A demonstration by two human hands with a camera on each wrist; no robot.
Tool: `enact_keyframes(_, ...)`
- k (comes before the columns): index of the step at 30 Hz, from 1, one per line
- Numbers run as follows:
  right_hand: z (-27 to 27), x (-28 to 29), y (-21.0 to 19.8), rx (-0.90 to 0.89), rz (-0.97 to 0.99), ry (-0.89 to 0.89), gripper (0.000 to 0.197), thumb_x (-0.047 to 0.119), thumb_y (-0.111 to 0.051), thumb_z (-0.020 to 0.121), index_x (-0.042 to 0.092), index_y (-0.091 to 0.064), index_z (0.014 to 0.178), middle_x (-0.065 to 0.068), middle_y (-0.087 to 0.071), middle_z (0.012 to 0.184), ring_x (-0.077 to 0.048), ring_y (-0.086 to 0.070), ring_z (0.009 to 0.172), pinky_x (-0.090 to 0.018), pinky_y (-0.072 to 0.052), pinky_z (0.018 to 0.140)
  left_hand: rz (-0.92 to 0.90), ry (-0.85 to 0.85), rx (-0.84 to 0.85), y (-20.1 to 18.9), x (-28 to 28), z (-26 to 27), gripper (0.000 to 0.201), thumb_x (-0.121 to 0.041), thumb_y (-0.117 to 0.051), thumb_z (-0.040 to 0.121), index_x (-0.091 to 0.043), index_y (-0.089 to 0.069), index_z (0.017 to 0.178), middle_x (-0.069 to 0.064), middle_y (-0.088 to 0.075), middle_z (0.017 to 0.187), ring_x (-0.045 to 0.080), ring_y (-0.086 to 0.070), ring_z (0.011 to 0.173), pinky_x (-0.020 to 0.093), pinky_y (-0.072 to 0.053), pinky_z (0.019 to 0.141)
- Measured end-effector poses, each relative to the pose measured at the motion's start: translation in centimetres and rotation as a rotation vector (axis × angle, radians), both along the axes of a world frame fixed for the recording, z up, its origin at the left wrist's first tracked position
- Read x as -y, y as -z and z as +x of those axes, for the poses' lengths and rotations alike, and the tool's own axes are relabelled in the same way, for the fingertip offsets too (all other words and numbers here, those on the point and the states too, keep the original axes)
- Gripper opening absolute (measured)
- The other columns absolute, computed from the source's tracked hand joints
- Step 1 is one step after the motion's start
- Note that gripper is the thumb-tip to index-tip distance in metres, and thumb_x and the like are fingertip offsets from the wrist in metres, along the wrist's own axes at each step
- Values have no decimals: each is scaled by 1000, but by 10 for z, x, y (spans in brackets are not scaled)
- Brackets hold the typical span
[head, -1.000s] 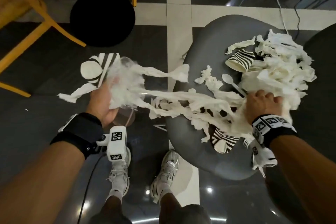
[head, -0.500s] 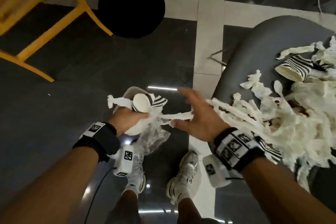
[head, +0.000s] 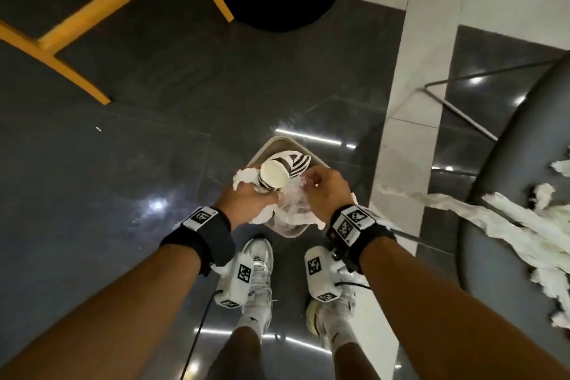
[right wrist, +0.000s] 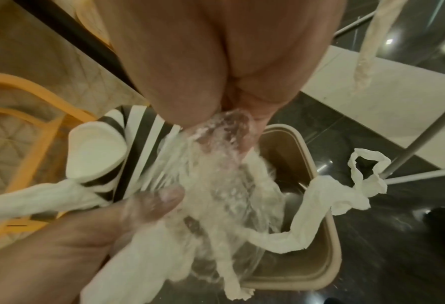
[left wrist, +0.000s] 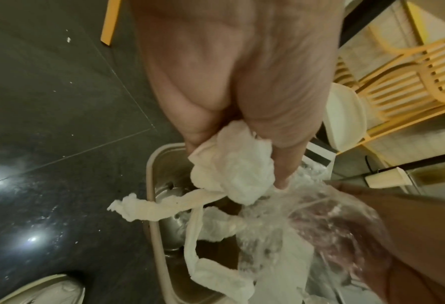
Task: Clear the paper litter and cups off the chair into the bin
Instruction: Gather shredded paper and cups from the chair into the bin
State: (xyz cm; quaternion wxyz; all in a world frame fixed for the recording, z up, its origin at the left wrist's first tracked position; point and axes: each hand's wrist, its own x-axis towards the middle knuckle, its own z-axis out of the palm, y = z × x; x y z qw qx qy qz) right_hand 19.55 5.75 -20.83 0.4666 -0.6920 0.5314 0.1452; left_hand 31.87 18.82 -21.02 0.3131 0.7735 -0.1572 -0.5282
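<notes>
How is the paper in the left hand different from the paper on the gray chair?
The paper in the left hand is squeezed into a tight wad, while the paper on the gray chair lies spread out in long loose strips. The wad is over the bin, ready to drop; the chair paper hangs over the seat edge, not yet picked up. The wad is a small bunch; the chair pile is much bigger. Both are white, crumpled paper.

Striped cup [head: 285,171] and crumpled paper [left wrist: 232,170] — over beige bin [head: 279,142], gripped.
</notes>
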Motion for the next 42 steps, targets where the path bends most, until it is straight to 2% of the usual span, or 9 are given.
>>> enact_keyframes(6, 2, -1, 37, -34, 112, 4, 36, 17, -56, 93, 26, -57, 128, 1, -67, 120, -21, -64, 111, -37, -53, 97, -57, 60, 55, 32, 6, -11, 89, -24, -82, 74, -29, -35, 149, -13, -54, 140, 5, -53, 128, 28, -44, 107)
enact_keyframes(10, -17, 11, 46, 95, 81, -5, 49, 13, -52, 93, 24, -50, 140, 4, -60, 126, -16, -60, 112, -25, -49, 94, 35, 127, 90, 36, 15, -6, 96, -21, -77, 78, -24, -24, 158, -11, -37, 155, 8, -37, 141, 31, -34, 117)
enact_keyframes(13, -41, 31, 55, 86, -28, -64, 30, 11, -53, 95, 13, -58, 124, 5, -59, 106, -12, -58, 92, -12, -41, 77, 47, 284, 159, 40, 22, -5, 85, -18, -71, 81, -17, -32, 156, -1, -32, 162, 16, -31, 149, 31, -25, 123)
enact_keyframes(18, -78, 64, 66, 89, 51, 274, 8, 20, -55, 88, 15, -60, 87, -12, -64, 83, -30, -65, 76, -39, -55, 74, -4, 316, 368, 47, 31, -5, 45, 4, -57, 87, -14, -62, 128, 3, -55, 140, 20, -52, 129, 23, -37, 107)
enact_keyframes(22, -107, 70, 104, -160, 130, 163, 18, 24, -58, 81, 27, -59, 99, -11, -71, 107, -32, -69, 102, -44, -57, 93, -19, 346, 575, 62, 27, 3, 37, 3, -56, 84, -19, -67, 112, 3, -56, 126, 25, -50, 119, 26, -36, 99)
enact_keyframes(28, -120, 48, 180, -332, 17, -95, 41, 24, -66, 84, 29, -61, 124, -9, -56, 133, -31, -54, 124, -34, -46, 104, 46, 493, 656, 92, 17, 4, 52, 6, -62, 78, -18, -67, 124, 5, -43, 150, 33, -30, 138, 46, -28, 112)
enact_keyframes(36, -122, 22, 274, -610, 65, -842, 51, 22, -57, 91, 37, -53, 139, -12, -7, 165, -44, -5, 151, -59, -16, 122, -103, 426, 687, 120, -5, 3, 55, 13, -70, 73, -6, -67, 124, 8, -39, 156, 33, -32, 143, 5, -9, 113)
enact_keyframes(39, -124, 22, 289, -639, 63, -967, 63, 22, -51, 95, 26, -30, 154, -20, -8, 164, -46, -9, 150, -61, -3, 122, -122, 450, 691, 120, -2, 6, 54, 14, -68, 71, -2, -66, 123, 11, -41, 155, 33, -34, 141, 3, -8, 112)
enact_keyframes(42, -119, 29, 286, -584, 110, -889, 51, 16, -48, 97, 18, -43, 148, -23, -27, 159, -42, -23, 148, -53, -17, 123, -103, 422, 675, 113, 5, 7, 51, 5, -50, 76, -2, -65, 125, 10, -42, 154, 31, -34, 141, 7, -11, 113)
